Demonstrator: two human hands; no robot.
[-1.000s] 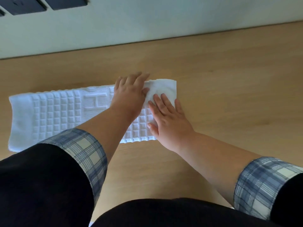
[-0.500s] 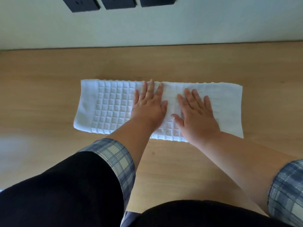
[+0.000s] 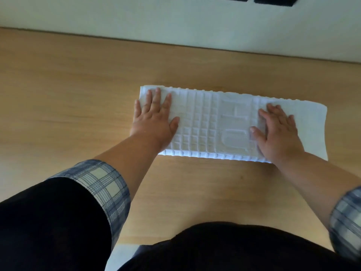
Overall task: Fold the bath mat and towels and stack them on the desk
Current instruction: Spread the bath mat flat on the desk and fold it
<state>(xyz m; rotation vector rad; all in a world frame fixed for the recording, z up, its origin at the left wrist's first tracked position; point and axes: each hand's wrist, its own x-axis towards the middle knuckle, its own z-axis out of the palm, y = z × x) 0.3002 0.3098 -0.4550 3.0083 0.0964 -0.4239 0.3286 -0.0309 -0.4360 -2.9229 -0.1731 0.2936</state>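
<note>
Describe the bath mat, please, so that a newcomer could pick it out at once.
Start at the light wooden desk below the pale wall. Across its middle lies the bath mat, a long white strip with the left hand flat on one end and the right hand near the other. Its raised grid of squares sets it apart from the smooth wood.

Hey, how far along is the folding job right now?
Done: the bath mat lies on the desk, apparently folded into a long strip. In hand: the left hand and right hand press flat near its two ends. Left: folding the strip shorter, then the towels; no towel or stack is in view.
</note>
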